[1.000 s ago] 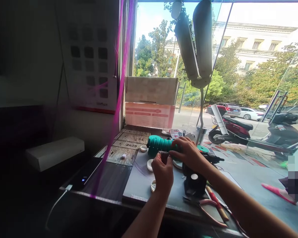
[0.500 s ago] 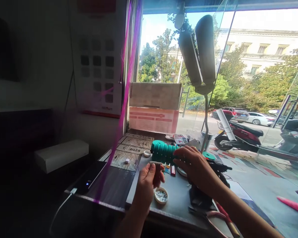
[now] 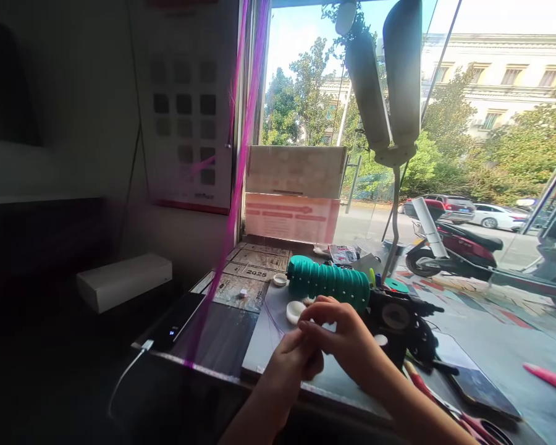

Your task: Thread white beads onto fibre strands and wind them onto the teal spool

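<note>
My left hand (image 3: 288,364) and my right hand (image 3: 340,327) meet low over the grey work board (image 3: 254,352). The left fingers are closed, and the right thumb and forefinger are pinched against them. Whatever is between them is too small or hidden to make out. Just beyond my fingers lies a round white dish (image 3: 294,313). Behind it a green ribbed roll (image 3: 327,281) dotted with small white points lies sideways, its right end at a black stand (image 3: 398,315). Neither hand touches the roll.
A small white lid (image 3: 280,280) sits left of the roll. Red-handled scissors (image 3: 484,429) lie at the lower right. A lamp (image 3: 396,154) rises behind the stand. Purple strands (image 3: 234,204) hang on the left, near a dark device (image 3: 178,324) with a white cable.
My right hand has left the green roll and come down to my left hand. The red-handled tool at lower right shows differently as the view has shifted. The dish of small shiny pieces is now hidden.
</note>
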The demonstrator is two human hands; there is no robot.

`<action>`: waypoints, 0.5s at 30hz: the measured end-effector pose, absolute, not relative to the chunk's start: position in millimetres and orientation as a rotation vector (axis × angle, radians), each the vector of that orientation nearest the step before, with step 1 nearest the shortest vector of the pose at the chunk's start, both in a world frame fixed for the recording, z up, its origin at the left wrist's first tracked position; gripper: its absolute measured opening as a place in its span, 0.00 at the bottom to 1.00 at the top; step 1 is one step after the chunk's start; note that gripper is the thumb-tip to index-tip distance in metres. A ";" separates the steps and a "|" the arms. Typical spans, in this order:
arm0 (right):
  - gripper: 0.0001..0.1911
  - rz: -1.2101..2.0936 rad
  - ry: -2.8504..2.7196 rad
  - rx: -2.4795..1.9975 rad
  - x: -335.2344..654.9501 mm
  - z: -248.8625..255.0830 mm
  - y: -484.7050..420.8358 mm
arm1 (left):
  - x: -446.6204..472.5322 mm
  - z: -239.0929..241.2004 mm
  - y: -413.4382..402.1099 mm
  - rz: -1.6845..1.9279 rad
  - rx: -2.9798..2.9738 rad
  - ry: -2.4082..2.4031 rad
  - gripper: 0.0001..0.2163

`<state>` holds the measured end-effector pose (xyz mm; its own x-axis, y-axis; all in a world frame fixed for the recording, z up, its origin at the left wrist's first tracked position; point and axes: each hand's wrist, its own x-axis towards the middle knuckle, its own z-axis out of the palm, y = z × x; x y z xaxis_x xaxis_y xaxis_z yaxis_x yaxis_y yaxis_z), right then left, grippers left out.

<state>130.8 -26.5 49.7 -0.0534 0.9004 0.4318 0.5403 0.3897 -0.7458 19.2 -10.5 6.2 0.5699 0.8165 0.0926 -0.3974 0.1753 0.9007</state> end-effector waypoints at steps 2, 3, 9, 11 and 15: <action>0.08 0.512 -1.687 -1.244 133.5 49.2 -27.1 | 16.4 9.1 -10.9 0.916 1.081 0.487 0.20; 0.08 0.514 -1.680 -1.242 135.8 49.3 -27.8 | 15.0 10.9 -10.9 0.932 1.084 0.509 0.19; 0.10 0.302 -1.932 -1.320 152.5 59.6 -33.4 | 8.7 15.8 -4.6 0.999 1.175 0.520 0.15; 0.10 0.202 -2.065 -1.354 156.2 64.9 -34.5 | 7.2 16.1 -0.7 0.967 1.264 0.501 0.13; 0.09 0.019 -2.312 -1.370 159.5 74.8 -34.6 | 5.1 19.9 4.3 0.893 1.414 0.545 0.09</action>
<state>159.5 -34.6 74.8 -0.4055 0.8356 0.3707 0.8295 0.5067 -0.2349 5.1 4.3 19.9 0.5803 0.7942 0.1799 -0.2032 -0.0727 0.9764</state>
